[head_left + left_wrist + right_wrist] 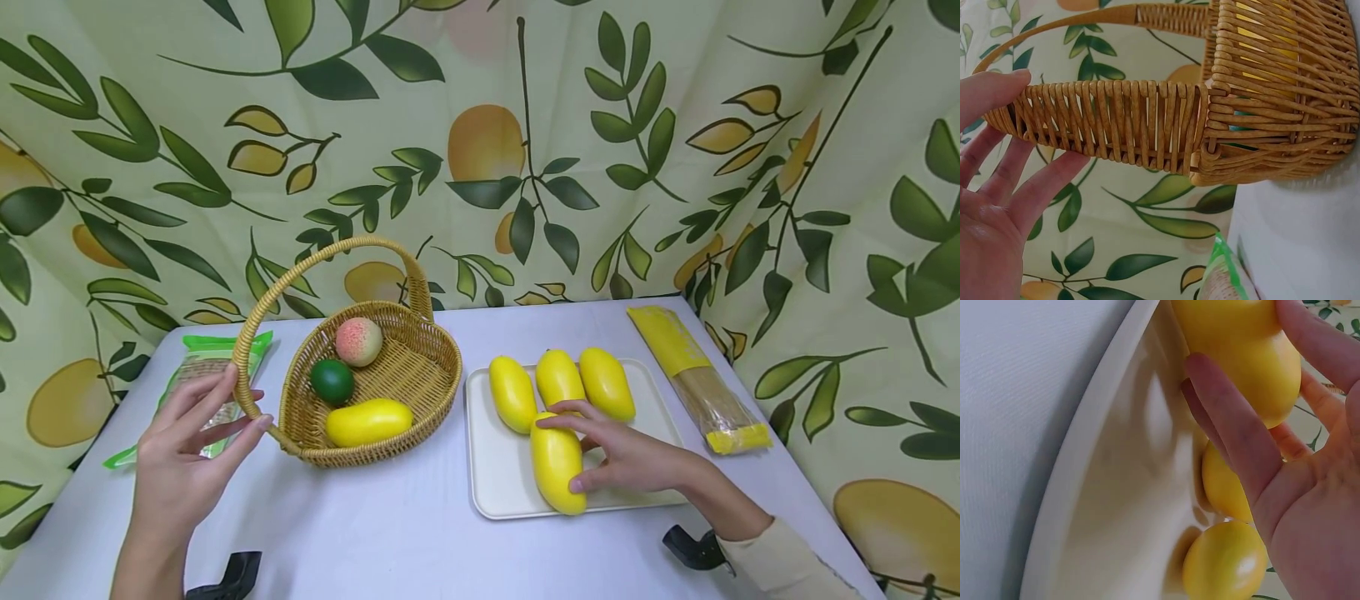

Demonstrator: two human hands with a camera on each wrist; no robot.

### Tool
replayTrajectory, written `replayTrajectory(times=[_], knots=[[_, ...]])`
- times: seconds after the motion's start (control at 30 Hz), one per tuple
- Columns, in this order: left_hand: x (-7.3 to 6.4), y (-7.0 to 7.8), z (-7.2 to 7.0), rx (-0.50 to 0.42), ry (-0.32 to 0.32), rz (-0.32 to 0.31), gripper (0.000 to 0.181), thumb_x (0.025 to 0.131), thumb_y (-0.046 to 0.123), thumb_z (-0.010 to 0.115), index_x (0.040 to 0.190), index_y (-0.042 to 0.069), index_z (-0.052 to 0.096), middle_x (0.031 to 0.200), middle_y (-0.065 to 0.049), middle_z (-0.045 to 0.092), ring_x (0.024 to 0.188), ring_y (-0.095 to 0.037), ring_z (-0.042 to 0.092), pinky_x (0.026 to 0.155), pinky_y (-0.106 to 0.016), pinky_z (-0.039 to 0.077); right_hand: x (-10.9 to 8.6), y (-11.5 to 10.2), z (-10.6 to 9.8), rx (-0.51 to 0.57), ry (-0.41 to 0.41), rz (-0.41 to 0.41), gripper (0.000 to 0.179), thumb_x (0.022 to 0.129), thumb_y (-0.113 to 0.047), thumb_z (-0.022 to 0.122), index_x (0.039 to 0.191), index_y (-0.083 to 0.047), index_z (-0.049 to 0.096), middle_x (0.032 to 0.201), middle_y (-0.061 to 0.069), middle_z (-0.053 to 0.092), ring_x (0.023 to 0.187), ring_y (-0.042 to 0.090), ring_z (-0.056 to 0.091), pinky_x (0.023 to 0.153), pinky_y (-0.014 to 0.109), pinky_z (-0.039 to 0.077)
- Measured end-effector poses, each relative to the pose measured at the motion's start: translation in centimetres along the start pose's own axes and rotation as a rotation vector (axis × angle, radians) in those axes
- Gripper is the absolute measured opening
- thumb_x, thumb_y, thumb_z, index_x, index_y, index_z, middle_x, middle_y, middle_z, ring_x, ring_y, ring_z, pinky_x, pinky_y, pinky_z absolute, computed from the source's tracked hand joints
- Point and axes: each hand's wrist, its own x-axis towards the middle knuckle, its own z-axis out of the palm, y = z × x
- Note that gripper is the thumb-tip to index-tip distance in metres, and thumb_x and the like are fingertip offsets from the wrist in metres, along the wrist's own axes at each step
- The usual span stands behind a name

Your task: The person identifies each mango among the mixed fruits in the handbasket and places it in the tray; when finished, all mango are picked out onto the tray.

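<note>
At left, my left hand (183, 446) pinches the tall handle (258, 325) of a wicker basket (420, 358), with the thumb on one side and fingers on the other. Inside the basket are a pinkish peach (358, 342), a dark green fruit (332, 382) and a yellow mango (369, 422). My right hand (630, 450) grips another mango (553, 467) between thumb and fingers, over the front of a white tray (498, 492). Whether that mango touches the tray I cannot tell. Behind it, three mangoes (512, 394) lie on the tray.
A green-edged packet (202, 350) lies left of the basket, partly behind my left hand. A yellow packet with a see-through middle (693, 379) lies right of the tray. Leaf-patterned cloth (480, 242) hangs behind the white table (390, 533).
</note>
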Motion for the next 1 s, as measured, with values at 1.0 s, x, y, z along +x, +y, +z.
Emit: replayTrajectory(times=[1.0], knots=[[0.09,0.14,-0.04,-0.003,0.005,0.001,0.082,0.062,-0.033,0.076,0.136,0.000,0.063,0.126,0.014,0.062,0.104,0.009,0.066,0.076,-0.004,0.056,0.19,-0.87,-0.36,-0.097,-0.011,0.024,0.079,0.084,-0.045,0.080,0.153,-0.028,0.047,0.164,0.014,0.034,0.103,0.013,0.069,0.085,0.018,0.061]])
